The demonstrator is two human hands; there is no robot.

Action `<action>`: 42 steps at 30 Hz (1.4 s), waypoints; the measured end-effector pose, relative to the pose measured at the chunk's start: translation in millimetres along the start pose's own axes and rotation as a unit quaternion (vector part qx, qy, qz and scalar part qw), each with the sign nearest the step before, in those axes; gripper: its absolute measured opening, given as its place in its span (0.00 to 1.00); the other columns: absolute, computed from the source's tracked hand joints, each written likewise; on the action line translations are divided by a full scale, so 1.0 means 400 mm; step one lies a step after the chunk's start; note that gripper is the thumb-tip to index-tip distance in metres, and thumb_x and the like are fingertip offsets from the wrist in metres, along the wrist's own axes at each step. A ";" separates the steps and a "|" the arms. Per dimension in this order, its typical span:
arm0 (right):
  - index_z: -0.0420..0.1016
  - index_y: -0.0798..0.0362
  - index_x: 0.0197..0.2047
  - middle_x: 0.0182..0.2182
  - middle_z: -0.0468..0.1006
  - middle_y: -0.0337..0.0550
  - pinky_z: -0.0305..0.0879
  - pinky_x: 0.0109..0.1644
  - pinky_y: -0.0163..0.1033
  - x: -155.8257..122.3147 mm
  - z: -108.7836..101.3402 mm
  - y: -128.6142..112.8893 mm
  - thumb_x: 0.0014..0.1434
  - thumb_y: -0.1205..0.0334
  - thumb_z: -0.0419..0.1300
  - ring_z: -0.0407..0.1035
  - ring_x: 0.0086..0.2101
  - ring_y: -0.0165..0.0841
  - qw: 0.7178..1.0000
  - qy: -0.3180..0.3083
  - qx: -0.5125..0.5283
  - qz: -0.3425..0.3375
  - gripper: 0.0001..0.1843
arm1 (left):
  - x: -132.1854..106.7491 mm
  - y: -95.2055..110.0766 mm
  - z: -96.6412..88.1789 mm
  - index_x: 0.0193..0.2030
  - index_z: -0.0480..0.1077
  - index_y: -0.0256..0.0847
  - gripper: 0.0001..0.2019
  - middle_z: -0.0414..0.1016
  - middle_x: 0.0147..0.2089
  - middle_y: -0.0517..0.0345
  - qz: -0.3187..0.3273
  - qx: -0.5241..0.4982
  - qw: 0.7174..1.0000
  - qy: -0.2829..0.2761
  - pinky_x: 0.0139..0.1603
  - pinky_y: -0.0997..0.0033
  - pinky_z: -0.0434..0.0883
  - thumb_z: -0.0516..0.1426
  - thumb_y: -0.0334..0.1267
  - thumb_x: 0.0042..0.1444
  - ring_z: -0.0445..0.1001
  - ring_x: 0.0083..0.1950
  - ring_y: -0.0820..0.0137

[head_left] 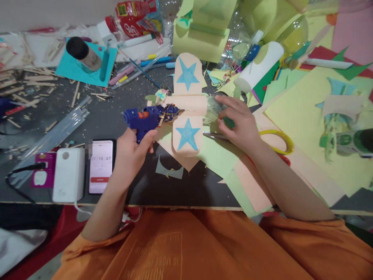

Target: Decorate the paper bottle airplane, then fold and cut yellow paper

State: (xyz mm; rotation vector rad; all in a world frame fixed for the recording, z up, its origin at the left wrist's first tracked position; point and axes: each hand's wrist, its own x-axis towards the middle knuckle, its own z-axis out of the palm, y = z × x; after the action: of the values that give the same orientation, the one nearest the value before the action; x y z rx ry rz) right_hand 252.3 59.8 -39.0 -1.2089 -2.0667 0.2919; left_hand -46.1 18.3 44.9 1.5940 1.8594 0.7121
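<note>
My left hand is wrapped round the handle of a blue glue gun. Its nozzle, crusted with dried glue, points right over the band of a peach paper piece. On that piece two rounded ends stick out, each bearing a blue star. At the piece's right side my right hand has its fingers curled on a clear plastic bottle, which lies on its side and is partly hidden by the paper and fingers. Scissors with a yellow handle lie beneath my right hand and wrist.
A phone and a white power bank lie at left, near clear glue sticks. A dark-capped bottle stands on blue paper. Yellow and green paper sheets spread at right. Plastic bottles and a white roll crowd the back.
</note>
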 end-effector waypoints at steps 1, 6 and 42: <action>0.76 0.43 0.38 0.62 0.81 0.41 0.70 0.67 0.64 0.000 0.000 0.000 0.67 0.55 0.58 0.73 0.64 0.50 1.000 0.002 -0.003 0.001 0.07 | -0.001 0.002 -0.001 0.29 0.68 0.47 0.11 0.67 0.19 0.64 0.000 -0.002 1.000 -0.002 0.32 0.68 0.69 0.58 0.49 0.57 0.69 0.23 0.68; 0.75 0.43 0.36 0.62 0.81 0.42 0.71 0.66 0.63 0.000 0.005 -0.001 0.67 0.55 0.58 0.74 0.63 0.49 1.000 0.012 -0.011 0.000 0.08 | -0.003 0.017 -0.001 0.32 0.68 0.47 0.12 0.67 0.18 0.67 -0.020 0.014 1.000 0.002 0.32 0.70 0.69 0.60 0.51 0.54 0.69 0.22 0.67; 0.74 0.45 0.34 0.61 0.82 0.43 0.72 0.65 0.63 0.001 0.004 0.005 0.66 0.59 0.59 0.75 0.61 0.49 1.000 0.014 -0.007 -0.015 0.07 | 0.139 -0.334 -0.050 0.37 0.66 0.47 0.13 0.79 0.42 0.60 -0.058 -0.324 0.932 0.150 0.49 0.56 0.73 0.62 0.47 0.47 0.76 0.50 0.62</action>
State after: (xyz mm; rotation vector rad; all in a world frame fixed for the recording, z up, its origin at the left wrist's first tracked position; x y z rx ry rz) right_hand 252.4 61.4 -40.7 -1.1827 -2.0634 0.2467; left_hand -157.7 53.9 -42.6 0.9790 1.6422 1.4024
